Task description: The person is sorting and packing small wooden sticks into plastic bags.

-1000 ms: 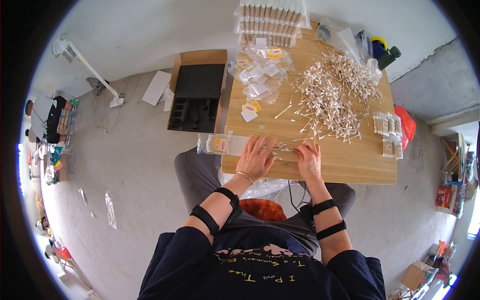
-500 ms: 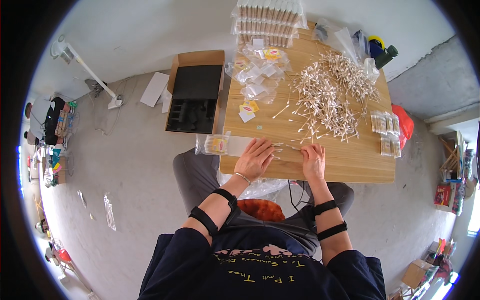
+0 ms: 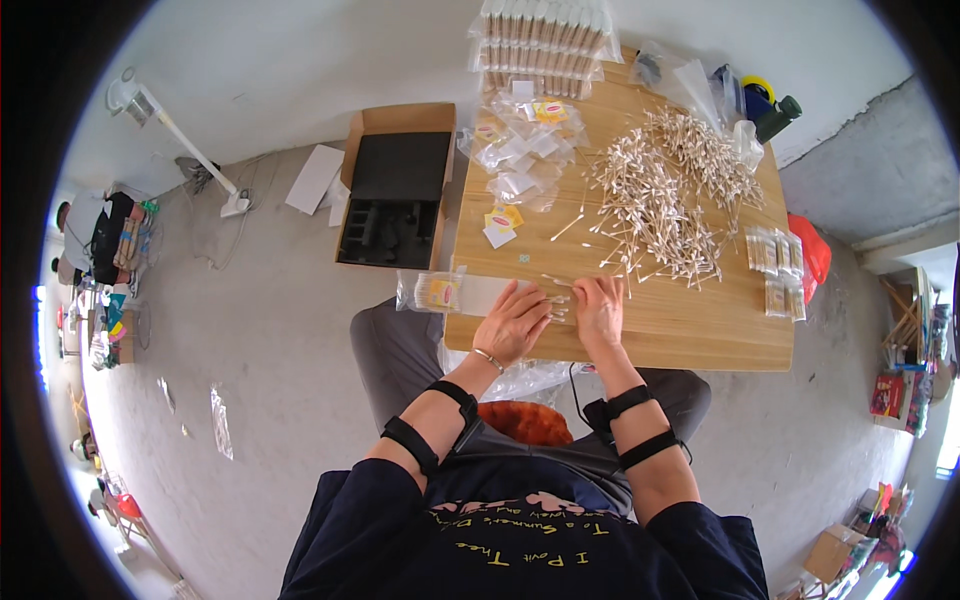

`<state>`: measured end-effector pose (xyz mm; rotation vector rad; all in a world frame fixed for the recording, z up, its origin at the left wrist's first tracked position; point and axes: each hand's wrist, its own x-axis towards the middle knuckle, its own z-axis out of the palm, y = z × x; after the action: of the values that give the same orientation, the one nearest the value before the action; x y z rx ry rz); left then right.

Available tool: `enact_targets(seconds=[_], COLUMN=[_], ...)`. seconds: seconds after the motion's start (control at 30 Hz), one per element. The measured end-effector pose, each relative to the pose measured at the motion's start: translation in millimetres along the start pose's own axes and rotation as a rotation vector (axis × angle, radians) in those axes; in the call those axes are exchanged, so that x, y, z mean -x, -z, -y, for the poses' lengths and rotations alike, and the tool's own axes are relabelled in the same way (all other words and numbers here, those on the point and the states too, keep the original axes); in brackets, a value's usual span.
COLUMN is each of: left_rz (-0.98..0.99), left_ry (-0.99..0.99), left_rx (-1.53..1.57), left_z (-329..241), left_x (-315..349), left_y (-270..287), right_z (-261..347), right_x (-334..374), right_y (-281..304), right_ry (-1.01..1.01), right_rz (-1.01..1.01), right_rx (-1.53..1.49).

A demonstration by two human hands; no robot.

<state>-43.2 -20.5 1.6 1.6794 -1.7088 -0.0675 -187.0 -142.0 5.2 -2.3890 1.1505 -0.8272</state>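
Note:
My left hand (image 3: 513, 322) lies flat near the front edge of a wooden table (image 3: 690, 330), pressing on a clear plastic bag (image 3: 440, 292) that juts over the table's left edge. My right hand (image 3: 600, 308) rests beside it, fingers on a small bunch of cotton swabs (image 3: 556, 297) between the two hands. Whether either hand grips anything is hidden. A big loose heap of cotton swabs (image 3: 665, 195) covers the middle of the table beyond my hands.
Small clear bags with yellow labels (image 3: 515, 160) lie at the table's far left. Stacked swab packs (image 3: 545, 40) stand at the back edge. Filled packets (image 3: 778, 270) sit at the right. An open cardboard box (image 3: 398, 185) rests on the floor at left.
Both hands have stayed in the same spot at the table's front edge; the fingers shifted only slightly over the swabs and bag.

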Motion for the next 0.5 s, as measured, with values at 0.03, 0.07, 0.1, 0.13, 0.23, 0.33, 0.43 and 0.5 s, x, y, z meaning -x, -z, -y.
enact_targets(seconds=[0.03, 0.07, 0.1, 0.13, 0.23, 0.33, 0.43, 0.5], left_rz=[-0.004, -0.007, -0.013, -0.041, -0.092, -0.109, -0.193, -0.256], left_ry=[0.051, 0.101, 0.155, 0.155, 0.173, 0.246, 0.32, 0.317], left_rx=[0.037, 0.074, 0.107, 0.105, 0.103, 0.126, 0.165, 0.172], left_z=[-1, -3, -3, -4, -3, -4, -2, 2], left_x=[0, -1, 0, 0, 2, 2, 1, -3], left_y=[1, 0, 1, 1, 3, 2, 1, 6], right_z=[6, 12, 20, 25, 35, 38, 48, 58], right_x=[-2, -2, -3, -4, -6, -6, -6, -3], right_y=[-5, -9, -13, -14, -12, -3, 9, 19], right_ry=[0.025, 0.049, 0.042, 0.034, 0.021, 0.024, 0.035, 0.062], right_rz=[0.016, 0.031, 0.063, 0.058, 0.033, 0.003, -0.015, -0.045], right_rx=[-0.019, -0.037, -0.069, -0.087, -0.123, -0.134, -0.168, -0.176])
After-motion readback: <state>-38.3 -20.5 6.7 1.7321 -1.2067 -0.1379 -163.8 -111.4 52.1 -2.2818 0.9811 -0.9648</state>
